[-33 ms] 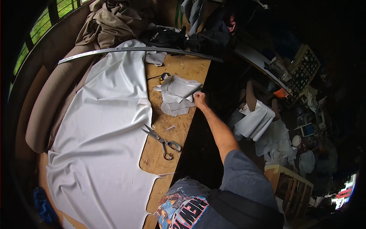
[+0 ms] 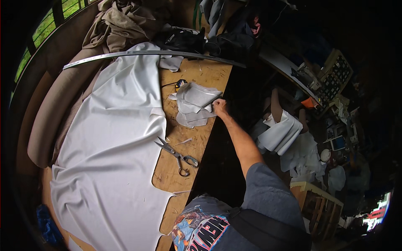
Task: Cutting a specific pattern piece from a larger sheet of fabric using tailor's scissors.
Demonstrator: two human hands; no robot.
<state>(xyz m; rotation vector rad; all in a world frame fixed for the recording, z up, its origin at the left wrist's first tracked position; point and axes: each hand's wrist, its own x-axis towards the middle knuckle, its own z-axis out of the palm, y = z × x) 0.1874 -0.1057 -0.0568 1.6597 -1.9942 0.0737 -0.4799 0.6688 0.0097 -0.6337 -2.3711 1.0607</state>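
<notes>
My right hand (image 2: pixel 219 107) is closed at the table's right edge, its fingers curled against the border of a loose stack of light grey cut fabric pieces (image 2: pixel 197 97). Whether the fingertips pinch a piece is too small to make out. My left hand is out of view. Beside the stack lies a small black and yellow tape measure (image 2: pixel 180 83). Large metal scissors (image 2: pixel 177 156) rest nearer to me, blades parted, their tips over the edge of a big white sheet of material (image 2: pixel 113 159). That sheet spreads in folds across the left of the wooden table (image 2: pixel 169 178).
A long metal straightedge (image 2: pixel 125 53) crosses the far end. Rolled brown material (image 2: pixel 58 113) lines the left side, with a crumpled brown heap (image 2: pixel 119 25) behind. Dark bags (image 2: pixel 184 39) sit at the back. Draped white pieces (image 2: pixel 280 131) and a sewing machine (image 2: pixel 310 77) stand to the right.
</notes>
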